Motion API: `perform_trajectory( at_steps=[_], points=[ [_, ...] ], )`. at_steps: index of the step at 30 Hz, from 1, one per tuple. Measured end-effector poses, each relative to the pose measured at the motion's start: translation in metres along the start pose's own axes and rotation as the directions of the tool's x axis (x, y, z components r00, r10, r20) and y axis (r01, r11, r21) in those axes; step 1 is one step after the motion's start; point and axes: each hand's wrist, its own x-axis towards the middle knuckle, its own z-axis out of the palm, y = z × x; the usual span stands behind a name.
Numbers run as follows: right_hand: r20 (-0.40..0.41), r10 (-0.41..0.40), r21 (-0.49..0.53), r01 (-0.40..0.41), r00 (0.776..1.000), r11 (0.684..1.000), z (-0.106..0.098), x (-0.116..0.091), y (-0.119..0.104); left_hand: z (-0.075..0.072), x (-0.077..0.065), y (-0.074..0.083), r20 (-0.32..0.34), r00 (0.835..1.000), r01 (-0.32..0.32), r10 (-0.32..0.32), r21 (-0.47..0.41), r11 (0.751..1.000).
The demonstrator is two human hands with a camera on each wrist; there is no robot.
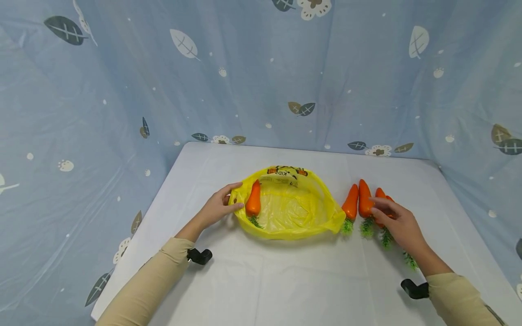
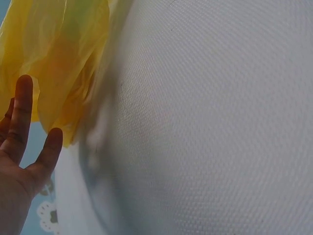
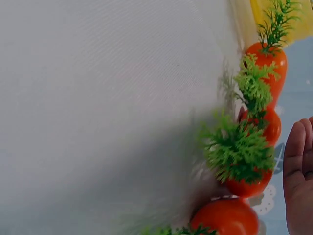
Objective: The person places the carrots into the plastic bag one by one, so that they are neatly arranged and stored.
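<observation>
A yellow plastic bag [image 1: 302, 233] lies spread on the table with its mouth open upward. One orange carrot [image 1: 253, 199] with green leaves is inside its left end. My left hand [image 1: 216, 208] is at the bag's left rim, fingers spread and fairly straight; in the left wrist view they meet the yellow film [image 2: 58, 73]. Over the row to the bag's right, my right hand [image 1: 401, 226] hovers with extended fingers and partly hides the carrots there. Nearer the bag are two uncovered carrots [image 1: 350, 202]. The right wrist view shows several carrots [image 3: 225, 215] beside the straight-fingered hand [image 3: 299, 181].
A white table [image 1: 261, 280] carries everything. Behind and beside it hangs a blue curtain [image 1: 253, 68] with leaf and flower prints. Black camera mounts [image 1: 200, 256] stick out at both wrists. Print marks the bag's far rim.
</observation>
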Motion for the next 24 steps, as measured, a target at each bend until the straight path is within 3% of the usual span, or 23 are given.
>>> perform_trajectory(
  at_steps=[24],
  points=[
    [-0.049, 0.054, -0.019, -0.055, 0.997, 0.998, -0.016, -0.011, 0.024, 0.001, 0.0, -0.002, -0.007, 1.0, 0.002, -0.002, -0.022, 1.0]
  ],
)
